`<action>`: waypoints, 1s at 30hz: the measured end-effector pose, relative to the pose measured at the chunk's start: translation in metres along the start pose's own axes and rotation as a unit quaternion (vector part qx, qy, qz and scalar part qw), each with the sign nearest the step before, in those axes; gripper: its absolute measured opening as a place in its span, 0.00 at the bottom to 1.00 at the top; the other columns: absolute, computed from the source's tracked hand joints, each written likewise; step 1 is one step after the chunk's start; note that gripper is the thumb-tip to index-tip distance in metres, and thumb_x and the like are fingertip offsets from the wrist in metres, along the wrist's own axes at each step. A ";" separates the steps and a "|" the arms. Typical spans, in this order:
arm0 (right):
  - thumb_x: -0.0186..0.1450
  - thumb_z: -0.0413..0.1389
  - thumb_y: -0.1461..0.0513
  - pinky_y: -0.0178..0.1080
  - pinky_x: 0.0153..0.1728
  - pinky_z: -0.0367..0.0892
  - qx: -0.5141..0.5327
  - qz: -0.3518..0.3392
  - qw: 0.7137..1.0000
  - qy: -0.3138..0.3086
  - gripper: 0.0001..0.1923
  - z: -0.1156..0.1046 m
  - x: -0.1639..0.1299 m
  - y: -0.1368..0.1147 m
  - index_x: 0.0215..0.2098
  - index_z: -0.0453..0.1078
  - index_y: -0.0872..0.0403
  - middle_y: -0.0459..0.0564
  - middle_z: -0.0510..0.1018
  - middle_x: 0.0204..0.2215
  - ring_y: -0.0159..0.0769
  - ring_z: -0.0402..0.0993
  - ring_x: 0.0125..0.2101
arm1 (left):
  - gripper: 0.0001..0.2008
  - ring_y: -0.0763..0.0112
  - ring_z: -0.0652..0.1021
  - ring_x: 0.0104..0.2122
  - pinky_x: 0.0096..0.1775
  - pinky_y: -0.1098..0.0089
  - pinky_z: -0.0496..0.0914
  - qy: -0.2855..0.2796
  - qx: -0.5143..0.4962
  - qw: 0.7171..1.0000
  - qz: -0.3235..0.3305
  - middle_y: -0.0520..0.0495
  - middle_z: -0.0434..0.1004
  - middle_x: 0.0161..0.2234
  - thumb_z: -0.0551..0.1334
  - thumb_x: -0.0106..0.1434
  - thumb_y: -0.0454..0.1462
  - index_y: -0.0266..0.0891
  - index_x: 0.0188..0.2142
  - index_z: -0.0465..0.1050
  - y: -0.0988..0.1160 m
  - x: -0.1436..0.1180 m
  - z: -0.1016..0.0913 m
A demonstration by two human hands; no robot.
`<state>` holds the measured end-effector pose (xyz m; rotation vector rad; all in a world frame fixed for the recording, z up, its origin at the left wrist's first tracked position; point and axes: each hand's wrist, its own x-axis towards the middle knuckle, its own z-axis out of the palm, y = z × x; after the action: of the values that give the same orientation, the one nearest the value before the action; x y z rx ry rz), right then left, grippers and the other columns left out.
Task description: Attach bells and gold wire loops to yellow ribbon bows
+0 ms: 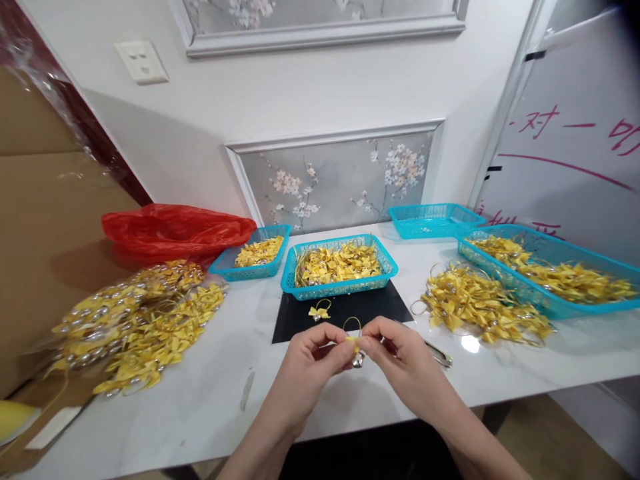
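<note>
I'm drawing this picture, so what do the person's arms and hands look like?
The left hand and right hand are bare: no gloves or rings show. The forearms are slim and smooth, with no sleeves, watch or bracelets in view. Something black shows between them, maybe clothing, but I can't tell.

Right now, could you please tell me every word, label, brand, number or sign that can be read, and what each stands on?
"对一": handwritten in magenta on the silver-framed whiteboard; the character after it, at the picture's edge, is unclear.
Lower writing on that board: partly hidden by the large blue plastic tray, too unclear to read.
Nothing else is readable.
</note>
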<state>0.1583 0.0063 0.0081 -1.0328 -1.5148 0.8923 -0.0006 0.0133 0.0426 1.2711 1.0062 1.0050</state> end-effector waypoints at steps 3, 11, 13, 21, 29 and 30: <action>0.68 0.52 0.57 0.34 0.24 0.56 0.027 0.002 0.999 0.035 0.12 0.010 -0.006 0.005 0.28 0.65 0.53 0.42 0.65 0.22 0.32 0.60 0.24 | 0.08 0.73 0.72 0.29 0.37 0.71 0.71 0.033 -0.043 0.999 0.007 0.53 0.73 0.26 0.69 0.56 0.39 0.38 0.25 0.74 -0.003 0.000 0.002; 0.70 0.48 0.52 0.34 0.25 0.58 0.097 0.015 0.991 0.091 0.15 0.031 -0.019 0.014 0.30 0.63 0.52 0.43 0.63 0.24 0.32 0.59 0.24 | 0.09 0.76 0.71 0.28 0.36 0.74 0.70 0.051 -0.038 0.997 0.031 0.55 0.71 0.25 0.67 0.58 0.40 0.39 0.25 0.72 -0.003 -0.001 0.005; 0.68 0.51 0.52 0.34 0.25 0.58 0.106 0.025 0.992 0.060 0.16 0.025 -0.016 0.013 0.28 0.64 0.53 0.42 0.63 0.23 0.32 0.59 0.24 | 0.09 0.75 0.71 0.26 0.34 0.74 0.70 0.041 -0.008 0.999 0.026 0.54 0.71 0.24 0.68 0.58 0.39 0.38 0.25 0.72 0.002 -0.002 0.000; 0.66 0.55 0.54 0.34 0.29 0.62 0.074 0.028 0.997 0.007 0.11 -0.010 0.000 0.006 0.40 0.69 0.52 0.45 0.70 0.29 0.34 0.66 0.28 | 0.07 0.72 0.72 0.23 0.28 0.73 0.67 -0.063 0.107 0.992 0.008 0.51 0.73 0.21 0.67 0.57 0.35 0.37 0.24 0.77 0.015 -0.001 -0.007; 0.65 0.54 0.58 0.34 0.25 0.56 0.055 0.058 0.992 -0.102 0.12 -0.006 0.001 -0.006 0.26 0.64 0.53 0.41 0.65 0.21 0.30 0.60 0.24 | 0.13 0.69 0.77 0.28 0.32 0.70 0.72 -0.068 0.097 0.993 -0.010 0.49 0.74 0.26 0.62 0.63 0.43 0.37 0.28 0.75 0.018 0.001 -0.008; 0.66 0.54 0.57 0.33 0.24 0.55 0.064 0.063 0.991 -0.095 0.12 -0.006 0.000 -0.007 0.26 0.63 0.53 0.40 0.63 0.20 0.30 0.58 0.23 | 0.14 0.68 0.78 0.31 0.32 0.70 0.73 -0.063 0.088 0.994 -0.015 0.48 0.75 0.29 0.60 0.65 0.45 0.38 0.30 0.75 0.018 -0.001 -0.010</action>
<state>0.1628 0.0044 0.0152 -0.9786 -1.5386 1.1896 -0.0112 0.0155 0.0606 1.4427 1.0292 0.8158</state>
